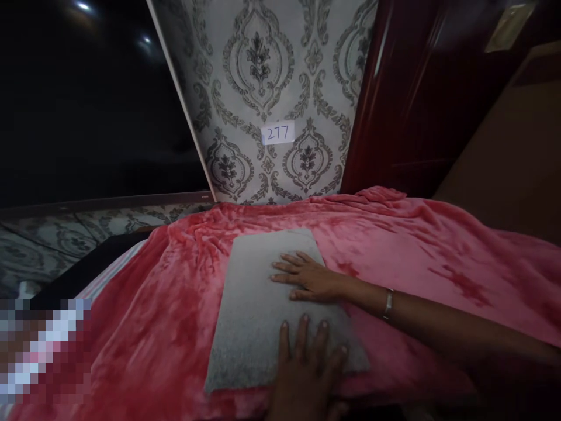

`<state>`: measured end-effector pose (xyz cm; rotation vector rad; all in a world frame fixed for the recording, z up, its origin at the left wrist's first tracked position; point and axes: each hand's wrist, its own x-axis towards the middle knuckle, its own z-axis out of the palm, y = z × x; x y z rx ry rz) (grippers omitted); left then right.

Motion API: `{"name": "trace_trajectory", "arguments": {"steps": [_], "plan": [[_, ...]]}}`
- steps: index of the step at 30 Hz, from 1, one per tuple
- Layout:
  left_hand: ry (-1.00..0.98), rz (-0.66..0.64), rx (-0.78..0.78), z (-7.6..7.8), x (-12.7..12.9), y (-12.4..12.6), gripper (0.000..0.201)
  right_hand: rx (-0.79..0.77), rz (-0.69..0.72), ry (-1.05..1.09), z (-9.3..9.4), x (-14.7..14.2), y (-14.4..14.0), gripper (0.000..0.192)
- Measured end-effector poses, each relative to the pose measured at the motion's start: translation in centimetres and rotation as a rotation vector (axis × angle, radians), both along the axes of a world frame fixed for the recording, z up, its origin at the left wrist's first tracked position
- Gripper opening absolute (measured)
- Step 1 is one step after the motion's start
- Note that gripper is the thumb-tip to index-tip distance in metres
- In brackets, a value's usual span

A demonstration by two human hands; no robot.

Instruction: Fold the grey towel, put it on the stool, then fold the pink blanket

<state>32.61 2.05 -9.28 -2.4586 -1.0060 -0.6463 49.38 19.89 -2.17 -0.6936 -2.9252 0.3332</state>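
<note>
A grey folded cloth (258, 304) lies flat on a pink plush blanket (175, 304) that covers a bed. My right hand (307, 279) reaches in from the right, a bracelet on its wrist. It rests palm down on the cloth's right half with the fingers spread toward the left. Lower down, my left hand (309, 368) presses flat on the cloth's near right corner, fingers apart and pointing away from me. Neither hand grips anything.
A wall with grey damask wallpaper (272, 70) rises behind the bed, with a small paper label reading 277 (277, 133) on it. A dark red wooden door (412, 99) stands at the right. At the left a dark panel and a striped sheet edge (109, 269) show.
</note>
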Motion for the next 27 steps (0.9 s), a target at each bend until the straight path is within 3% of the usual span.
{"name": "trace_trajectory", "arguments": {"steps": [3, 6, 11, 13, 15, 18, 21, 24, 27], "plan": [[-0.009, 0.029, -0.051, -1.1, 1.0, -0.1, 0.082, 0.008, -0.125, 0.024, -0.5, -0.1, 3.3, 0.063], [0.018, 0.033, -0.179, -1.2, 0.8, -0.3, 0.082, -0.052, -0.397, 0.097, -0.9, -0.4, 6.8, 0.058], [-0.036, -0.058, -0.383, 1.7, -0.8, -1.0, 0.078, -0.222, -0.705, 0.634, -2.7, 0.5, 8.4, 0.064], [-0.139, -0.093, -0.469, 3.5, -2.8, -1.0, 0.069, -0.222, -0.781, 0.746, -3.7, 2.0, 7.1, 0.068], [-0.371, 0.005, -0.519, 5.0, -5.7, -0.3, 0.059, -0.312, -0.821, 0.898, -4.8, 3.8, 4.7, 0.069], [-0.881, 0.275, -0.508, 6.3, -10.4, 2.1, 0.052, -0.660, -0.769, 1.227, -6.1, 6.1, 0.0, 0.073], [-1.323, 0.448, -0.724, 6.7, -13.6, 4.7, 0.072, -0.942, -0.709, 1.421, -6.5, 6.8, -4.0, 0.074], [-1.614, 0.420, -0.968, 7.0, -15.0, 6.5, 0.072, -1.128, -0.697, 1.548, -6.2, 6.1, -6.0, 0.064], [-1.735, 0.365, -1.098, 7.3, -15.7, 7.3, 0.052, -1.260, -0.652, 1.538, -5.2, 5.6, -6.5, 0.047]]}}
